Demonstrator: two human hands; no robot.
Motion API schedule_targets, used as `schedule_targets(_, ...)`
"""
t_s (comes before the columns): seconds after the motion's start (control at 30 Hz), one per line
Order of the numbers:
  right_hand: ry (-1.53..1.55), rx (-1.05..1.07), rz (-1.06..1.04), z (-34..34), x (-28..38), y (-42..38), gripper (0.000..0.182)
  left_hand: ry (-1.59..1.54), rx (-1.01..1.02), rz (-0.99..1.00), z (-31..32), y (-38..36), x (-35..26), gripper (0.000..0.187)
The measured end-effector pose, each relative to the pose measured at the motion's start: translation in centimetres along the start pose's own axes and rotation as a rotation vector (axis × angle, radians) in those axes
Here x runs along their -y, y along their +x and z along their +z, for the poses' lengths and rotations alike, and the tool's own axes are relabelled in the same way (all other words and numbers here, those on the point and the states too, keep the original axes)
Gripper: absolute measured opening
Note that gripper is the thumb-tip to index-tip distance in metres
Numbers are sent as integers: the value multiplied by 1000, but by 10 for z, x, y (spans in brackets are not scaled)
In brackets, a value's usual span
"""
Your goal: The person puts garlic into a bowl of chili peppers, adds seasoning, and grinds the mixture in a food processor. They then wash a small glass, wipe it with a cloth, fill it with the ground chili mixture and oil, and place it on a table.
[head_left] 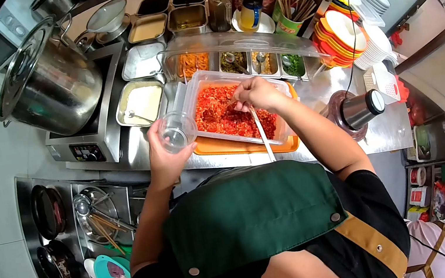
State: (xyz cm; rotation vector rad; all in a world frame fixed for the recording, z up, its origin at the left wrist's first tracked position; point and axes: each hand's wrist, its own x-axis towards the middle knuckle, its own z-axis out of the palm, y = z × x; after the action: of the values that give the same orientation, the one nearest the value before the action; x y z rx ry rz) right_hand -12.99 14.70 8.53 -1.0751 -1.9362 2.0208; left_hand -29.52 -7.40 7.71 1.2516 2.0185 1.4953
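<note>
My left hand [165, 160] is closed around a clear plastic cup [176, 132], tilted beside the left wall of a clear plastic tub [190, 98]. The tub holds chopped red chili [215, 113]. Over the chili is my right hand [256, 96], its fingers pinched together. A thin piece seems to stick out from the fingertips, but its kind is hard to see. A long pale-handled utensil [263, 135] leans over the tub's front rim below that hand, its head hidden. Under the tub lies an orange tray [218, 146].
A large steel pot [49, 83] stands on an induction cooker [87, 148] at left. Metal pans with a white filling [142, 102] and toppings sit behind. A blender-like appliance [358, 112] is at right, near stacked bowls [340, 38]. Another person [438, 247] is at lower right.
</note>
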Motion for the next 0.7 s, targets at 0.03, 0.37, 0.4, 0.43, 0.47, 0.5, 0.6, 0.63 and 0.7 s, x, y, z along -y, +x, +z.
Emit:
schedule_targets(0.03,0,0,3,-2,9,-9,9,82,-27,20,4,5,-3,80)
schedule_targets(0.37,-877,-211,-1099,29,30,-62,21,-4,79,108,53,26,-15,82)
schedule_targets(0.4,-877,-214,-1095,31,28,-65,21,-133,81,101,56,25,-15,82)
schedule_targets(0.43,-961,-186,-1085,35,25,-67,26,-260,82,93,58,24,-15,82)
schedule_targets(0.47,-1044,-156,-1077,37,24,-68,31,-312,72,115,59,23,-15,80)
schedule_targets(0.5,-1042,-151,-1080,37,27,-69,31,-310,67,114,58,23,-11,80)
schedule_targets(0.6,-831,-329,-1196,28,38,-70,27,-341,60,156,52,18,0,78)
schedule_targets(0.63,-789,-383,-1133,28,38,-67,21,-331,45,176,50,17,1,79)
schedule_targets(0.7,-877,-363,-987,13,28,-38,15,-319,27,198,44,13,5,80)
